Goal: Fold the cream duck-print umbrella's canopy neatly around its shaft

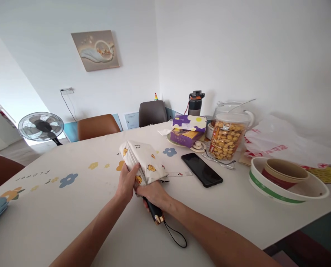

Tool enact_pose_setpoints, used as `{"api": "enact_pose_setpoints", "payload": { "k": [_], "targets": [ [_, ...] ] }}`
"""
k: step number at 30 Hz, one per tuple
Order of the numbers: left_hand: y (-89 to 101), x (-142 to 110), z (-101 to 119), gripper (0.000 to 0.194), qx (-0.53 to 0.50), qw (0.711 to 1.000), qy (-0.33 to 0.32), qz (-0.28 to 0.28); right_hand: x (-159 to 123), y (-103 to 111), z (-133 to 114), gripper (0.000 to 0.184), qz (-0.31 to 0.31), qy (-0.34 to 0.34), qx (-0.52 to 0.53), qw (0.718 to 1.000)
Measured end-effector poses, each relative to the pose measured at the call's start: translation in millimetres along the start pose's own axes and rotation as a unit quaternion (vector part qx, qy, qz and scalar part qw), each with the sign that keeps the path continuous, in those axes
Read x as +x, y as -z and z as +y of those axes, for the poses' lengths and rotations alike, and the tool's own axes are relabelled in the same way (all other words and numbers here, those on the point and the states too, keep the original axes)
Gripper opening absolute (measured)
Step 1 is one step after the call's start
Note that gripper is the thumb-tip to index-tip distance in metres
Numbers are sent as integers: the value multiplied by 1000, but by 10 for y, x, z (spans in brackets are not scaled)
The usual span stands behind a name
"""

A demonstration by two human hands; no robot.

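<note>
The folded umbrella [151,157] is mid-frame, its long axis slanting from upper left to lower right: cloth beyond my hands, black handle [155,213] toward lower centre. My right hand [155,194], nearer the handle, wraps round its top by the cloth; my left hand [128,181] grips the cloth's left side. Below spreads the surface [56,211]; a phone [202,169] lies apart, right of centre.

1 umbrella [152,158] in the fingers [135,171]. Right of fingers: 1 phone [202,170], 1 pair of glasses [228,166], 2 bowls [279,195], 1 snack jar [227,139]. Left of or beyond fingers: 3 chairs [98,127], 1 fan [41,126].
</note>
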State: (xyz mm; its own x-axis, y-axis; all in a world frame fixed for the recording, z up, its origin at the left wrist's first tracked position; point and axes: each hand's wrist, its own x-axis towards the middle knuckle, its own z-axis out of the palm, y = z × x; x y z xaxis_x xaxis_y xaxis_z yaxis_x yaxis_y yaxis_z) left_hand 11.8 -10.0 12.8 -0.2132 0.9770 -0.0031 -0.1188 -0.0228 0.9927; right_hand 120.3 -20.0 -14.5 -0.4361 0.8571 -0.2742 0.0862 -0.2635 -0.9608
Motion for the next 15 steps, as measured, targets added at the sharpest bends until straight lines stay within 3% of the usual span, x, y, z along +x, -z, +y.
{"api": "enact_pose_setpoints", "payload": {
  "k": [3, 7, 10, 15],
  "targets": [
    [24, 7, 10, 39, -71, 997, 31, -22, -20, -20, 3, 4, -5, 19, -39, 999],
    [61, 45, -11, 36, -108, 990, 85, 20, -60, -57, 24, 5, -19, 54, -61, 997],
    [118, 113, -12, 37, -118, 987, 105, 32, -72, -76, 36, 17, -46, 54, -42, 997],
    [254, 203, 106, 43, -176, 976, 125, -18, -68, -84, -43, 32, -20, 147, 40, 988]
  ]
}}
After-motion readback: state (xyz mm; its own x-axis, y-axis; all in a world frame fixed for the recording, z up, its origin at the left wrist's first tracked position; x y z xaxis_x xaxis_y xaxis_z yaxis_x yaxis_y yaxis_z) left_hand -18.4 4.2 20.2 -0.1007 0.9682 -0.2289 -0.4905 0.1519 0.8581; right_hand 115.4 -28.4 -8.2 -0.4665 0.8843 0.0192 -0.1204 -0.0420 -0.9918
